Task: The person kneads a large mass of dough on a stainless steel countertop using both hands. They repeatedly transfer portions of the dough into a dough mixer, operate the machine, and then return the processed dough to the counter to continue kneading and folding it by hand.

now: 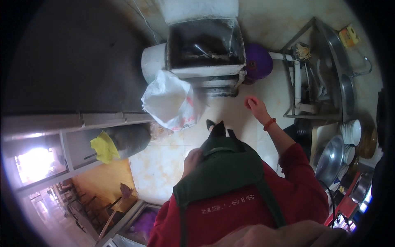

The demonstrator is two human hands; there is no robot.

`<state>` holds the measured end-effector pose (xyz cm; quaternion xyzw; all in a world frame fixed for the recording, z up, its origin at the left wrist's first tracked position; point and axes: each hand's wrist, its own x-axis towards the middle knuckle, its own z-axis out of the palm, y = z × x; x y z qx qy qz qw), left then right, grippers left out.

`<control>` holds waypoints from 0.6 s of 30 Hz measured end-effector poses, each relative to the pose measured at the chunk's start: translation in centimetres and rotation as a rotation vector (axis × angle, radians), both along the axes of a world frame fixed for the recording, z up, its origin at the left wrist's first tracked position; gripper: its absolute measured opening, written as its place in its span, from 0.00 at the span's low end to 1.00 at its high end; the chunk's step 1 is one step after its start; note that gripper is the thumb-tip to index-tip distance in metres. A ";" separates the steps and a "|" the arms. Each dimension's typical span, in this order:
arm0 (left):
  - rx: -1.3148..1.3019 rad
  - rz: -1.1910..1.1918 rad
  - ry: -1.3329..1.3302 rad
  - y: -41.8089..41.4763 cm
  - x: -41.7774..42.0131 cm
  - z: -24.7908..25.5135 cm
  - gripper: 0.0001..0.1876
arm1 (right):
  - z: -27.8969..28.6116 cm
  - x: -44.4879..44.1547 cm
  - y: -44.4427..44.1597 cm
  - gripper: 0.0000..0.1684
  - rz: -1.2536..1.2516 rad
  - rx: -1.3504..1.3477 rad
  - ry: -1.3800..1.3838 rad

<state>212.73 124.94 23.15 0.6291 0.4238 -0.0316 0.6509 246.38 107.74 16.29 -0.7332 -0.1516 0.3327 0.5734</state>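
My right hand (255, 106) is held out over the tiled floor, its fingers curled, with a red bead bracelet on the wrist; nothing shows in it. My left hand (192, 158) rests by the edge of my dark green apron (222, 169), its fingers partly hidden there. Ahead of me stands a floury metal dough mixer (197, 71), its lid up and a metal tool (202, 50) inside the trough. An open white woven sack (169, 103) stands in front of the mixer, to the left.
A purple bucket (258, 63) sits right of the mixer. Further right are a metal sink stand (289, 92) with white pipes, a steel basin (329, 160) and stacked white plates (351, 132). A yellow cloth (105, 147) hangs at left, near a grey cylinder (132, 140).
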 end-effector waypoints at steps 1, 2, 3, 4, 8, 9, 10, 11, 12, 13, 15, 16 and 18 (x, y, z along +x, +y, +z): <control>-0.022 0.017 -0.015 1.0 1.6 -0.1 0.14 | 0.7 1.3 2.2 0.13 -0.039 0.055 0.062; 0.003 0.014 0.008 2.5 2.5 -2.7 0.14 | 1.5 2.6 4.4 0.13 -0.079 0.109 0.125; -0.029 0.045 -0.046 3.3 4.3 -2.9 0.13 | 2.1 4.1 6.4 0.13 -0.118 0.161 0.189; -0.058 0.074 -0.096 4.4 6.7 -3.1 0.13 | 2.1 6.0 8.3 0.13 -0.110 0.159 0.217; -0.115 -0.022 -0.183 8.4 15.4 -2.4 0.12 | 1.2 14.7 16.7 0.14 -0.122 0.137 0.281; -0.125 -0.074 -0.185 9.3 17.8 -2.2 0.12 | -0.5 17.4 18.7 0.15 -0.087 0.053 0.218; -0.191 -0.066 -0.135 10.3 20.7 -0.8 0.12 | -3.0 19.8 20.4 0.16 -0.047 -0.031 0.164; -0.161 -0.099 -0.117 11.7 23.1 -0.8 0.13 | -5.5 21.8 22.2 0.16 0.011 -0.164 0.054; -0.244 0.007 -0.153 12.9 25.6 -1.6 0.13 | -8.1 23.9 24.0 0.17 0.069 -0.291 -0.065; -0.324 0.116 -0.182 14.1 28.1 -2.5 0.14 | -11.0 25.7 25.6 0.18 0.132 -0.414 -0.179; -0.468 0.364 -0.325 16.5 33.9 -4.5 0.16 | -18.2 28.8 26.1 0.20 0.509 -0.694 -0.281; -0.401 0.368 -0.280 17.6 36.0 -7.0 0.17 | -19.9 29.6 26.7 0.21 0.717 -0.821 -0.334; -0.509 0.590 -0.145 19.4 40.5 -10.7 0.19 | -20.5 29.1 27.6 0.21 0.750 -0.903 -0.293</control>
